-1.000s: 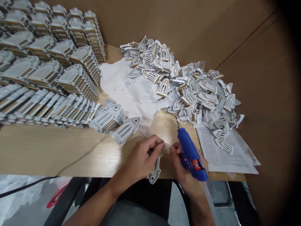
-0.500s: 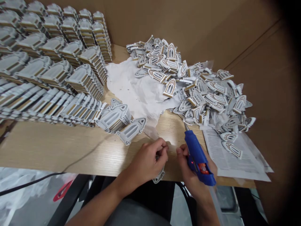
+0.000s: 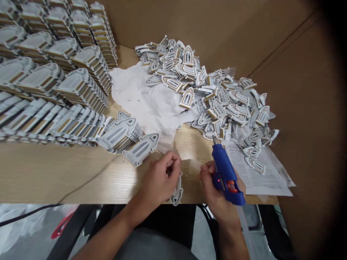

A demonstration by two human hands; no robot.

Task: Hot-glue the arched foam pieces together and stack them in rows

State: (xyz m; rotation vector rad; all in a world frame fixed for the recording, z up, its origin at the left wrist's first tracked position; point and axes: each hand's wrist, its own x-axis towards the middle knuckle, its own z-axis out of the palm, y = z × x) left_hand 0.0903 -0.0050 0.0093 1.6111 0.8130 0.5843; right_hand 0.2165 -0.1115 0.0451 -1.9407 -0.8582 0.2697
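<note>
My left hand (image 3: pixel 162 177) is closed, thumb and index finger pinched together near the table's front. What the pinch holds is too small to make out. Partly under that hand, a grey-white arched window-frame piece (image 3: pixel 176 195) shows its pointed end at the table edge. The fingers hide the rest of it. In my right hand (image 3: pixel 221 202) is a blue hot glue gun (image 3: pixel 225 169), its nozzle pointing away from me and a small red light lit. A larger arched window frame (image 3: pixel 141 148) lies just beyond my left hand, leaning against a short stack of similar frames (image 3: pixel 119 135).
Tall stacks of arched frames (image 3: pixel 78 85) fill the left side. A loose heap of small white-and-gold window pieces (image 3: pixel 187 68) spreads over the back and right. Crumpled white paper (image 3: pixel 138 94) and printed sheets (image 3: pixel 268 184) lie on the wooden table (image 3: pixel 67 173). Cardboard walls (image 3: pixel 217 29) stand behind.
The view has shifted, so the table contents appear further left. The window-frame piece under my left hand shows more and lies straighter. My right hand still holds the glue gun.
</note>
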